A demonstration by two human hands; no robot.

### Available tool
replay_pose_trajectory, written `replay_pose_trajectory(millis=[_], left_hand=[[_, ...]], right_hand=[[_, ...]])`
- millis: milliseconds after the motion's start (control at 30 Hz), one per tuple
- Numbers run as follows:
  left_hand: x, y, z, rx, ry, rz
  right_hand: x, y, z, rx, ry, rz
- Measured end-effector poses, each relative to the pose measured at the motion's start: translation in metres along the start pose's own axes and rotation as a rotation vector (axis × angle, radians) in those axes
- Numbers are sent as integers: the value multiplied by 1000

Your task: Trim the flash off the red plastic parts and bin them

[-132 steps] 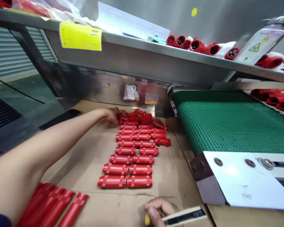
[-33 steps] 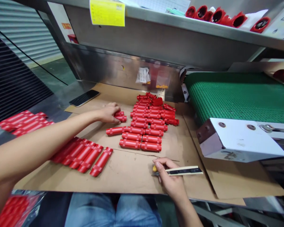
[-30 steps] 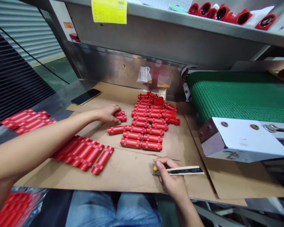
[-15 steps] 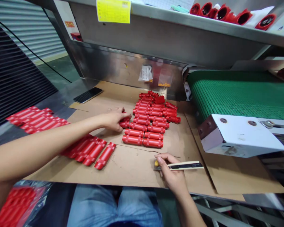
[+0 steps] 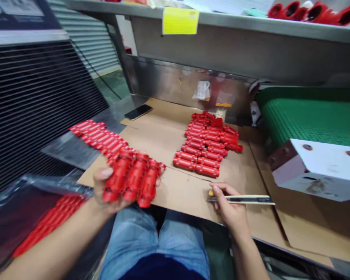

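Note:
Three red plastic tubes (image 5: 137, 177) lie side by side in my left hand (image 5: 103, 198), its thumb pressed on the left one and fingers curled round from beneath. It is raised in front of the table edge, over my lap. My right hand (image 5: 233, 210) grips a box cutter (image 5: 251, 199) with a pale handle, its blade end pointing left, close above the cardboard (image 5: 175, 182). A yellow bit shows by the thumb. Rows of red tubes (image 5: 207, 170) lie beyond my right hand. More red tubes (image 5: 102, 136) are lined up behind my left hand, partly covered by the held ones.
A phone (image 5: 138, 112) lies at the back left. On the right, a green conveyor belt (image 5: 315, 112) ends in a white metal cover (image 5: 317, 167). A plastic bag with red tubes (image 5: 55, 217) is at lower left. A metal shelf (image 5: 236, 21) spans the back.
My left hand has moved from the right-hand rows toward my body and now holds three tubes. The view has turned left. My right hand still grips the box cutter.

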State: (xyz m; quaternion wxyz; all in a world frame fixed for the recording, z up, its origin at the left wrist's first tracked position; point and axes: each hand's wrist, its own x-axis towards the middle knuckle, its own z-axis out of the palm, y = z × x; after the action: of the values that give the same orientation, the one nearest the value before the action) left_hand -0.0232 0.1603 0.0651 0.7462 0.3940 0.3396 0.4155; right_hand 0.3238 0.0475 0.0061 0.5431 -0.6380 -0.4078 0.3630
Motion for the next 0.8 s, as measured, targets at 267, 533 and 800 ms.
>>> replay_pose_trajectory(millis=[267, 533, 800], left_hand=[[-82, -84, -3, -420, -70, -145], [-88, -79, -6, -407, -68, -164], [-54, -59, 6, -432, -298, -101]], right_hand=[[-2, -1, 2, 8, 33, -50], [-4, -5, 2, 43, 42, -77], [-6, -4, 0, 76, 24, -36]])
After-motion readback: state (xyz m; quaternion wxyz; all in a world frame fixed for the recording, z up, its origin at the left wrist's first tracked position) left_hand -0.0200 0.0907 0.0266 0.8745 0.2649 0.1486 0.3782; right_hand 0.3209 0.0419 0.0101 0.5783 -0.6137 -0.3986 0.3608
